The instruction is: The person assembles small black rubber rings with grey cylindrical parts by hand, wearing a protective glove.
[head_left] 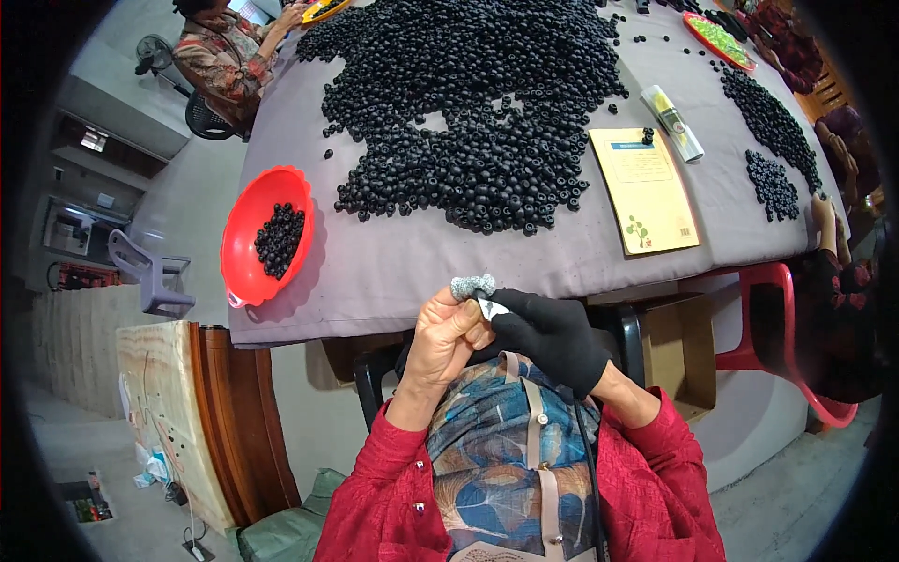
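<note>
Yellow card with print and a barcode covers the booklet [646,192] on grey cloth [375,286], near black beads [468,178]. Before the table edge, my left hand [445,337] pinches a speckled grey-white piece [473,286]; my black-gloved right hand [552,337] meets it, its closure unclear. Fingers partly hide the piece.

In the right upper part, a yellow booklet [651,201] lies on the grey tablecloth [375,281], beside a see-through packet [689,142]. A fan [154,54] stands at upper left, a purple plastic chair [150,270] at left. A cardboard box [678,361] sits right of centre, near a red chair [742,362]; a green sack [288,526] lies at lower left.
</note>
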